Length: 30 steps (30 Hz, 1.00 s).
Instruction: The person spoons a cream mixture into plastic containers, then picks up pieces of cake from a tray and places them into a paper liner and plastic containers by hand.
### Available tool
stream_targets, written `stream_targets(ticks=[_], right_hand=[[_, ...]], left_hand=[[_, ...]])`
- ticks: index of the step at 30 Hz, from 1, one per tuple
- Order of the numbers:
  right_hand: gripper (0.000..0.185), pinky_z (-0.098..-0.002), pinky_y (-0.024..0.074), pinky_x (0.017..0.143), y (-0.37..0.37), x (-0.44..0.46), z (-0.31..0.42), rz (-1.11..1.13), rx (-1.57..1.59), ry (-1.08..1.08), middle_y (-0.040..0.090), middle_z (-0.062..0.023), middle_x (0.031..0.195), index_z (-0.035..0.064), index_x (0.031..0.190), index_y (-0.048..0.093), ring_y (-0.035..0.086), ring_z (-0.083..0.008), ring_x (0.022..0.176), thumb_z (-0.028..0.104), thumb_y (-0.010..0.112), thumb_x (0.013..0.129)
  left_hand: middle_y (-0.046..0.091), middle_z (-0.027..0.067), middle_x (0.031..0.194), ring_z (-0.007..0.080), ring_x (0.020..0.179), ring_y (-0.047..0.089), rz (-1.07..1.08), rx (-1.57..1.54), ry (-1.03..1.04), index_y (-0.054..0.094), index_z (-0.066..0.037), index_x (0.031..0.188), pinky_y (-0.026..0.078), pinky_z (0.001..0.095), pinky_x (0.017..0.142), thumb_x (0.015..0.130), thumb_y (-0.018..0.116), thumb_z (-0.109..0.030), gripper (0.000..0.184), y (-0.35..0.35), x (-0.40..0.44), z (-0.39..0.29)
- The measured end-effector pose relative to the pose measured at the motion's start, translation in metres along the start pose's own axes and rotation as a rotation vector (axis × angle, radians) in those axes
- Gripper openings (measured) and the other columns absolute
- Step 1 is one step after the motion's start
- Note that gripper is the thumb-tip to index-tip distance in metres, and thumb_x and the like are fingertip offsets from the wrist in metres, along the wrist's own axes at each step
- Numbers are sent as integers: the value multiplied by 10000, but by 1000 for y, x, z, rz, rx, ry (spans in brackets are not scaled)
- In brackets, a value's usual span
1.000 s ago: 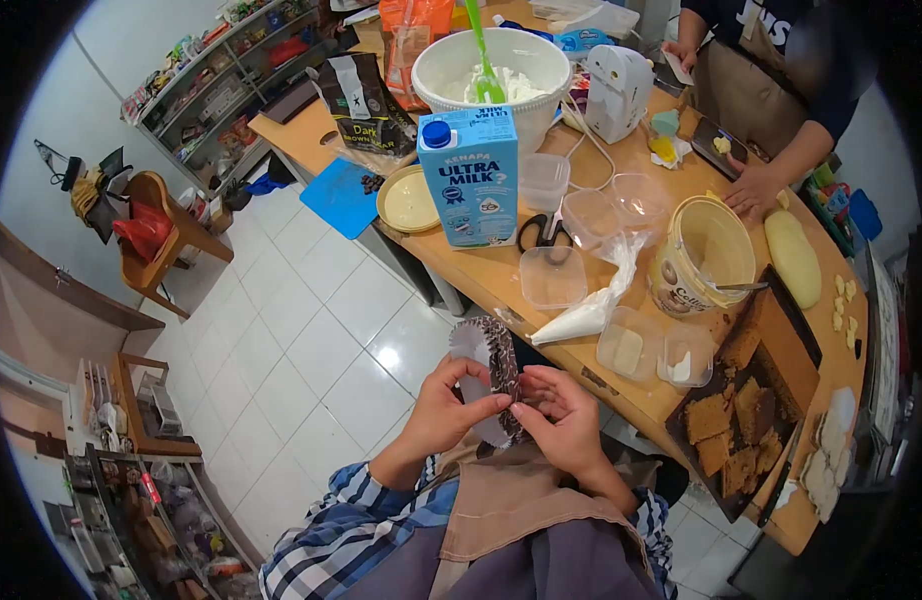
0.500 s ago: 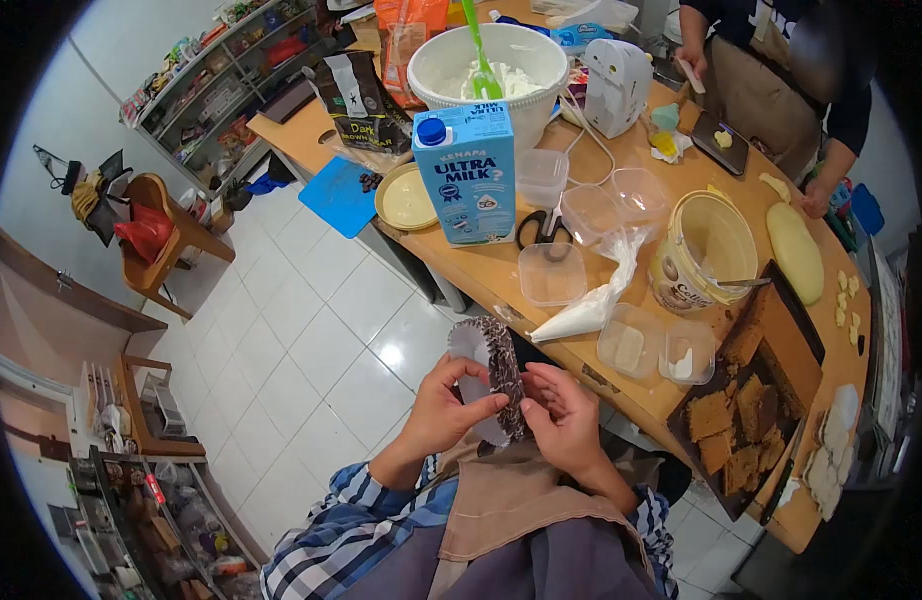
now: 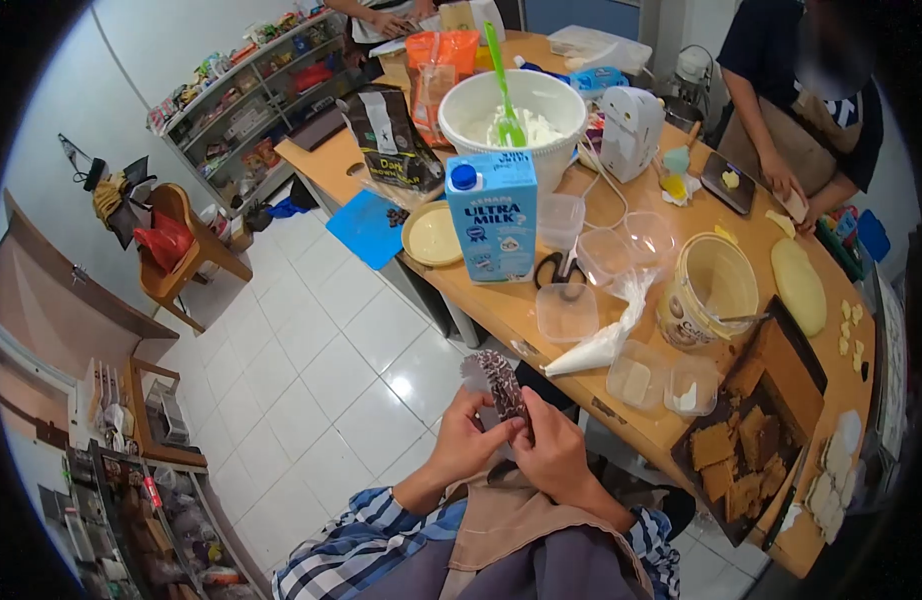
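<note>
Tiled floor (image 3: 331, 390) below, speckled brown piece (image 3: 503, 388) between left hand (image 3: 471, 437), right hand (image 3: 553, 448)

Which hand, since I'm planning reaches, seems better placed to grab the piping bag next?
Probably the right hand: it sits nearer the piping bag, while the left hand could hold the dark flecked item alone.

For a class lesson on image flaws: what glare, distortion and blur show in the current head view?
Head view: white glare on the floor tiles; fisheye distortion, bowing the table's edge, with black corners; a blurred patch over the co-worker at upper right; the milk carton's large letters readable.
</note>
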State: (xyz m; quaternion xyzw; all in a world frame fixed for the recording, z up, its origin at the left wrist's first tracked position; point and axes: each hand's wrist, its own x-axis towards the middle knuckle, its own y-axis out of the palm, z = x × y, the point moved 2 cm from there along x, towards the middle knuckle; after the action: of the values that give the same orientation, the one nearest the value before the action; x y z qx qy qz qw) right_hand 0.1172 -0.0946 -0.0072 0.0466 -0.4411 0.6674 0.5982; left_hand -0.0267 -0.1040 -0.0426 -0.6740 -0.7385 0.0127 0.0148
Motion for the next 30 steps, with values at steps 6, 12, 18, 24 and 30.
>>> stream_targets(ticks=[6,12,18,24,30], right_hand=[[457,-376,520,609,6,-2,1,-30,-82,-1,624,-185,809,-59,1129,535,625,-329,672,-19,634,685],[492,-425,504,583,12,3,-3,89,-55,135,612,-222,754,-51,1195,485,614,-368,639,-8,597,719],[429,-455,500,574,19,-7,-18,255,-94,301,608,-245,741,-37,1154,498,611,-394,635,12,573,734],[353,-440,504,590,6,-9,-7,199,-69,257,618,-234,769,-21,1084,542,620,-380,676,11,575,734],[320,-410,509,591,-19,-8,0,31,-91,275,629,-210,784,-13,1045,572,628,-363,686,8,600,727]], left_hand=[[519,85,1105,192,1055,508,19,30,130,630,-17,803,411,330,896,775,701,-33,79,-5,0,-8],[570,132,1108,209,985,569,101,-328,-53,643,-1,806,460,345,849,777,670,22,46,-28,-6,-4],[644,91,931,164,832,620,-19,-582,-72,625,13,838,486,276,751,779,650,30,66,-123,-1,-37],[587,184,1138,306,1019,561,-538,725,543,619,19,794,454,385,836,669,719,-121,212,-196,138,-81],[667,187,809,316,770,652,-547,961,-39,662,10,761,510,363,727,624,741,-248,303,-245,301,-50]])
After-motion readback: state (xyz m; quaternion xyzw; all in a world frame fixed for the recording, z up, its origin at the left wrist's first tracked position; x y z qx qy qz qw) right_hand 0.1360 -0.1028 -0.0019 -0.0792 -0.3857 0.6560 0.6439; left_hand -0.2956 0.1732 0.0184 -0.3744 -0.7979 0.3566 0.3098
